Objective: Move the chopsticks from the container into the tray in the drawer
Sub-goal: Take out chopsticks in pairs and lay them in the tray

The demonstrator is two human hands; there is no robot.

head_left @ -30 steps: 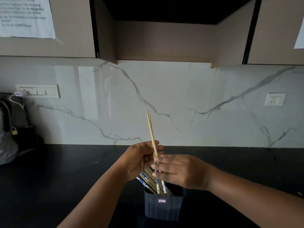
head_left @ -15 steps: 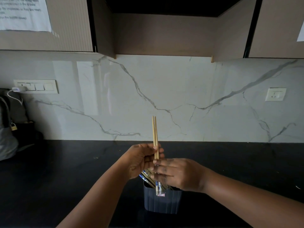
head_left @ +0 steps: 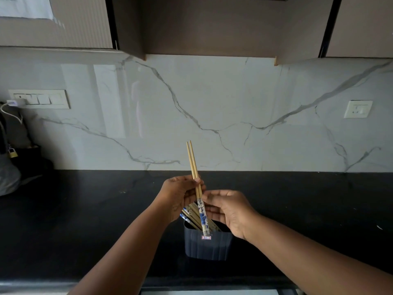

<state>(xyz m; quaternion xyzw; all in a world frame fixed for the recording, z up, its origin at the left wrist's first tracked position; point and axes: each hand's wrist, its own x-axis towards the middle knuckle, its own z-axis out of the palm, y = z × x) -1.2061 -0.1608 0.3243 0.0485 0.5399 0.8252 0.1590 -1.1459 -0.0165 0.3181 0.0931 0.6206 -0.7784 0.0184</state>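
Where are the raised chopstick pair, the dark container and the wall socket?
raised chopstick pair (head_left: 193, 161), head view, bare wooden shafts
dark container (head_left: 207, 248), head view, front wall
wall socket (head_left: 358, 109), head view, faceplate centre

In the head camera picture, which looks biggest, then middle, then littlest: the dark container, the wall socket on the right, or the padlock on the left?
Largest to smallest, as they look:
1. Dark container
2. Wall socket
3. Padlock
The container is nearest the camera, so its lead is partly closeness.
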